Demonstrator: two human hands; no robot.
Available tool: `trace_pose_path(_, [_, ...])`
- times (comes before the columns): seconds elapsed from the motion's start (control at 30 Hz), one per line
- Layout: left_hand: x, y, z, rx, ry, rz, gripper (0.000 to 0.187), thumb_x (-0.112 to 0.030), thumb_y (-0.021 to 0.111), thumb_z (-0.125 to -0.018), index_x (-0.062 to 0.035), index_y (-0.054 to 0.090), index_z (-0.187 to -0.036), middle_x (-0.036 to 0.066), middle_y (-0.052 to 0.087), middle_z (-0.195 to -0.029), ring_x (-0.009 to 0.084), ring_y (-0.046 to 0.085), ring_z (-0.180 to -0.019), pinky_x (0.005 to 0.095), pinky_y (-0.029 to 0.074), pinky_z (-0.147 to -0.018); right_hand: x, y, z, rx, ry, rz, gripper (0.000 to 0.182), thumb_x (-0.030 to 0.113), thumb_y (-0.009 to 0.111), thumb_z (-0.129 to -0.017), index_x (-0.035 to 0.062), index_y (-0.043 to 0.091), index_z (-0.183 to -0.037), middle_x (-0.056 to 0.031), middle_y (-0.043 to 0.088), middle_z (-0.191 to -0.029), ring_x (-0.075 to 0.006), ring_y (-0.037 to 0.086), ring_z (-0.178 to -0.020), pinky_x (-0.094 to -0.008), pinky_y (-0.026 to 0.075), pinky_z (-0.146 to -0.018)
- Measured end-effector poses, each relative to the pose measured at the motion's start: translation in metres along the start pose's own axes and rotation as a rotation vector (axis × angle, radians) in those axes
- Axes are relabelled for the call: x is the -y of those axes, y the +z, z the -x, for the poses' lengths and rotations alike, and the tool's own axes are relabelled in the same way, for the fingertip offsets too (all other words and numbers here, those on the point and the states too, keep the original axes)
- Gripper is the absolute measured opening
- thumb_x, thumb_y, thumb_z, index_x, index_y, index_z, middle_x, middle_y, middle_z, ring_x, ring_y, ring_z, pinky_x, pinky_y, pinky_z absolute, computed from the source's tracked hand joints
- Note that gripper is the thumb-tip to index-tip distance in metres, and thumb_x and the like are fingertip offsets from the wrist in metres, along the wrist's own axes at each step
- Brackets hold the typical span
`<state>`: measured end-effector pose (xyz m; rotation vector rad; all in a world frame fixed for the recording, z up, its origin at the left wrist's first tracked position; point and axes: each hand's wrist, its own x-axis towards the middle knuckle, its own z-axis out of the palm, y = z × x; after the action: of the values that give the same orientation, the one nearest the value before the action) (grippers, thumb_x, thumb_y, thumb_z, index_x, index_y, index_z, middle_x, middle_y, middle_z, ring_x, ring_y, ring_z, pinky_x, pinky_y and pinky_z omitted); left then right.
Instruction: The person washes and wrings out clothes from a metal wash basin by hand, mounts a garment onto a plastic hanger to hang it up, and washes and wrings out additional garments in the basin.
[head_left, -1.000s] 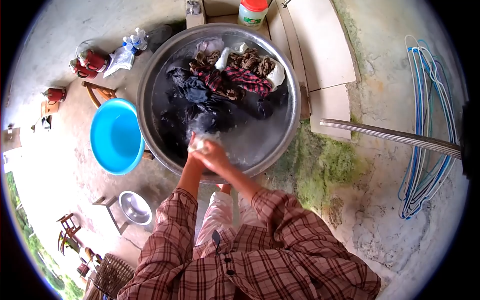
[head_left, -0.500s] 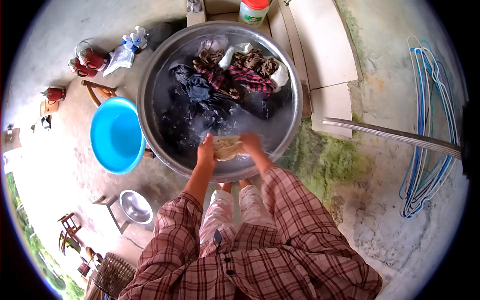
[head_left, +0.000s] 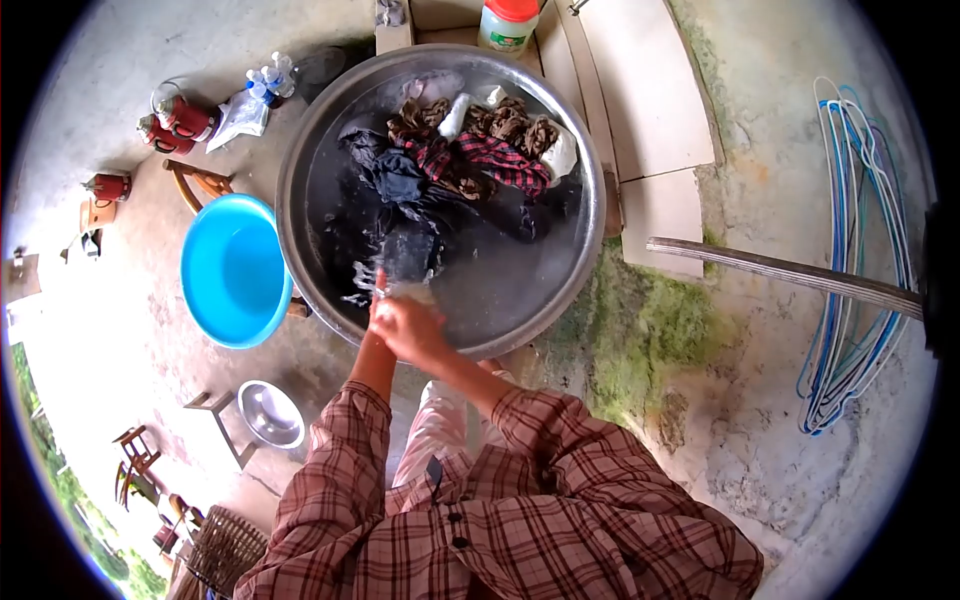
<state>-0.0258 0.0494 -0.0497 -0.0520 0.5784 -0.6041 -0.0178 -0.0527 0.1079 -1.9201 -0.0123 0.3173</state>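
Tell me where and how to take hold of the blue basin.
Probably best by the left rim of the blue basin, coming from the left: its wide mouth lies open and nothing crowds that edge, whereas the metal tub stands close along its right.

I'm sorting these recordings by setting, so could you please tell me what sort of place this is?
Probably a household laundry spot, perhaps a yard or porch: a metal basin holds wet clothes, with hangers at the picture's right.
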Motion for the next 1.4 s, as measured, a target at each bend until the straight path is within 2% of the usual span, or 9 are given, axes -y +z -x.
trace_pose_path(0.07, [0.003, 0.049, 0.027, -0.350, 0.135, -0.181, 0.054, -0.058, 0.047, -0.090, -0.0089, 0.058, -0.109, 0.021, 0.060, -0.100, 0.0372, 0.058, -0.091, 0.0539, 0.047, -0.080, 0.022, 0.005, 0.013, -0.020, -0.143, 0.062, 0.013, 0.016, 0.068, -0.074, 0.0051, 0.061, -0.075, -0.0158, 0.063, -0.080, -0.0328, 0.063, -0.079, -0.0457, 0.047, -0.073])
trace_pose_path(0.2, [0.006, 0.073, 0.007, -0.339, -0.029, -0.103, 0.037, -0.043, 0.047, -0.096, -0.0087, 0.057, -0.107, 0.015, 0.061, -0.093, 0.0315, 0.060, -0.083, 0.0471, 0.050, -0.073, 0.010, 0.001, -0.006, -0.128, -0.140, 0.215, 0.015, 0.016, 0.066, -0.078, 0.0090, 0.060, -0.089, -0.0105, 0.062, -0.082, -0.0326, 0.062, -0.079, -0.0439, 0.049, -0.069])
trace_pose_path(0.33, [0.050, 0.117, -0.004, -0.721, 0.237, -0.474, 0.035, -0.040, 0.050, -0.094, -0.0073, 0.059, -0.098, 0.011, 0.063, -0.090, 0.0263, 0.063, -0.079, 0.0394, 0.054, -0.068, -0.060, -0.029, -0.058, -0.202, 0.370, 0.449, 0.023, 0.032, 0.055, -0.088, 0.0088, 0.057, -0.088, -0.0150, 0.066, -0.083, -0.0354, 0.064, -0.083, -0.0483, 0.049, -0.068])
trace_pose_path(0.43, [0.045, 0.074, -0.019, -0.635, 0.267, -0.651, 0.043, -0.041, 0.056, -0.091, -0.0022, 0.056, -0.112, 0.011, 0.063, -0.103, 0.0265, 0.063, -0.093, 0.0445, 0.052, -0.082, -0.189, -0.052, -0.059, -0.050, 0.251, 0.595, 0.039, 0.043, 0.045, -0.092, 0.0092, 0.064, -0.092, -0.0220, 0.066, -0.088, -0.0400, 0.062, -0.090, -0.0511, 0.047, -0.078])
trace_pose_path(0.63, [0.017, 0.047, 0.006, -0.783, 0.201, -0.969, 0.048, -0.040, 0.060, -0.089, -0.0107, 0.051, -0.127, 0.009, 0.049, -0.128, 0.0300, 0.041, -0.123, 0.0617, 0.036, -0.096, -0.174, -0.094, -0.021, -0.352, 0.709, 0.411, 0.050, 0.042, 0.043, -0.094, -0.0033, 0.057, -0.111, -0.0236, 0.064, -0.100, -0.0426, 0.059, -0.096, -0.0467, 0.046, -0.086])
trace_pose_path(0.83, [0.010, 0.065, 0.000, -0.669, -0.136, -0.507, 0.100, -0.082, 0.044, -0.073, -0.0096, 0.035, -0.142, 0.015, 0.038, -0.143, 0.0391, 0.033, -0.132, 0.0669, 0.023, -0.103, -0.125, -0.010, -0.029, -0.130, 0.002, -0.018, 0.022, 0.022, 0.061, -0.086, 0.0035, 0.061, -0.098, -0.0151, 0.065, -0.087, -0.0308, 0.061, -0.082, -0.0439, 0.045, -0.079])
trace_pose_path(1.0, [-0.006, 0.048, 0.016, -0.217, -0.023, -0.102, 0.057, -0.057, 0.050, -0.088, -0.0137, 0.050, -0.125, 0.019, 0.055, -0.117, 0.0411, 0.055, -0.097, 0.0592, 0.044, -0.086, 0.009, 0.004, 0.002, -0.087, -0.276, 0.004, 0.020, 0.022, 0.073, -0.078, 0.0087, 0.065, -0.090, -0.0145, 0.061, -0.090, -0.0309, 0.061, -0.085, -0.0398, 0.049, -0.075])
trace_pose_path(1.13, [0.028, 0.051, 0.020, -0.037, 0.441, -0.230, 0.042, -0.041, 0.052, -0.092, -0.0099, 0.054, -0.119, 0.014, 0.059, -0.115, 0.0326, 0.060, -0.090, 0.0428, 0.051, -0.082, 0.034, -0.003, 0.004, -0.140, -0.228, 0.343, 0.018, 0.016, 0.071, -0.076, 0.0116, 0.061, -0.091, -0.0126, 0.057, -0.091, -0.0336, 0.058, -0.088, -0.0427, 0.049, -0.072])
trace_pose_path(1.4, [0.039, 0.095, -0.010, -0.587, 0.286, -0.684, 0.045, -0.046, 0.056, -0.091, -0.0051, 0.059, -0.109, 0.008, 0.064, -0.104, 0.0230, 0.065, -0.091, 0.0390, 0.051, -0.083, -0.119, -0.042, -0.051, -0.297, 0.089, 0.523, 0.028, 0.034, 0.054, -0.091, 0.0076, 0.060, -0.086, -0.0184, 0.064, -0.075, -0.0374, 0.062, -0.075, -0.0473, 0.048, -0.067])
